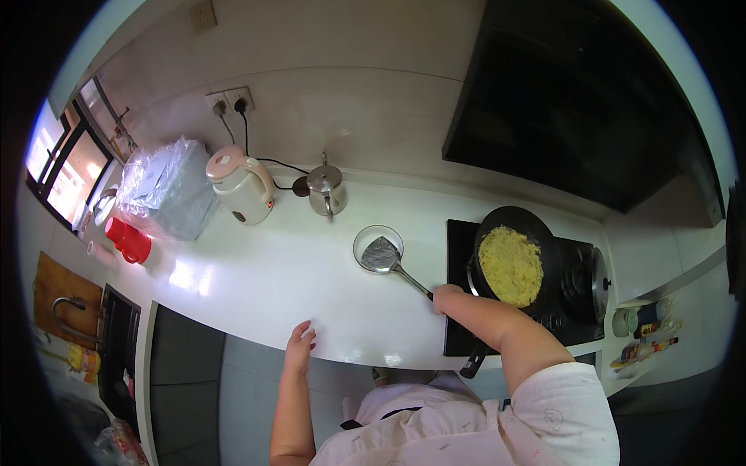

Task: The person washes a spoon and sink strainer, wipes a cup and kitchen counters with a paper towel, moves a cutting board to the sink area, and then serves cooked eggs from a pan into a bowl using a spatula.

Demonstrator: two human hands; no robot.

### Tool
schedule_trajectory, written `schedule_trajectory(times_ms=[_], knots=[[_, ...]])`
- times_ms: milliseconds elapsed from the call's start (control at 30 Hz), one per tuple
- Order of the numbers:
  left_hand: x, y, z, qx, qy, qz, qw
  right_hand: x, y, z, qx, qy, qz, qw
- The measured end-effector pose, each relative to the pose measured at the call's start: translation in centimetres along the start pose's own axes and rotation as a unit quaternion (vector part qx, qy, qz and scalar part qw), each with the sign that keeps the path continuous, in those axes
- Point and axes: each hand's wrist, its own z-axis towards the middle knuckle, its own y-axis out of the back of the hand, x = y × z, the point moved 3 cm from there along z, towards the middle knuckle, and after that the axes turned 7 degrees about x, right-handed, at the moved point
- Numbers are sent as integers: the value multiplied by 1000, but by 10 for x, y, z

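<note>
My right hand point(446, 298) grips the dark handle end of a metal wok spatula point(382, 256). The spatula's blade lies over a round clear glass dish point(379, 228) on the white countertop point(262, 285); whether it touches the dish I cannot tell. Just right of that hand, a black wok point(545, 224) sits on the cooktop, holding crumbly yellow food point(510, 268). Its long handle point(475, 361) points towards me, past the counter's front edge. My left hand point(300, 346) hovers by that front edge, fingers apart and slightly bent, with nothing in it.
Along the wall stand a plastic-wrapped box point(169, 189), an electric kettle point(239, 186) and a teapot point(326, 189). A red cup point(128, 242) is at left, near the sink point(119, 343). A pan lid point(599, 285) stands right of the black cooktop point(460, 256), before several bottles point(647, 349).
</note>
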Motion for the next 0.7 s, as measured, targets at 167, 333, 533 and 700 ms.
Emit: schedule_trajectory(times_ms=[167, 333, 533, 700], knots=[[9, 12, 8, -5, 2, -8, 1000, 5, -5, -4, -49, 0, -18, 999], [-11, -1, 12, 4, -10, 9, 1000, 7, 10, -24, -34, 43, -53, 997], [-47, -33, 33, 41, -30, 39, 998, -15, 47, -93, -175, 154, 125, 964], [-83, -82, 47, 87, -55, 63, 993, -85, 67, -198, -310, 245, 344, 852]])
